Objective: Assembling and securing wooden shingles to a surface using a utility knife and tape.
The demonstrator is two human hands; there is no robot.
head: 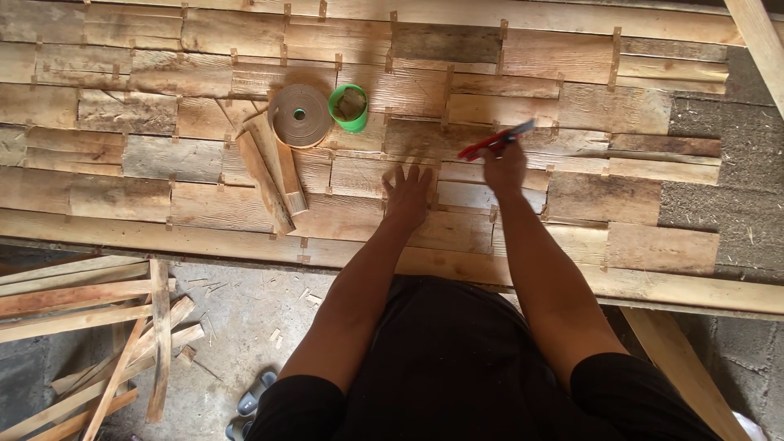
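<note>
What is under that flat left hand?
The left hand lies flat on a pale wooden board of the panel. The board's patch beneath the palm is covered, so nothing there can be seen.

Below you lies a dusty concrete floor (245, 327) strewn with wood chips. Loose wooden slats (90, 327) pile at your left (daylight falls evenly).

Red-handled tool (496, 140) tilted above pale wooden panel (457, 196)
</note>
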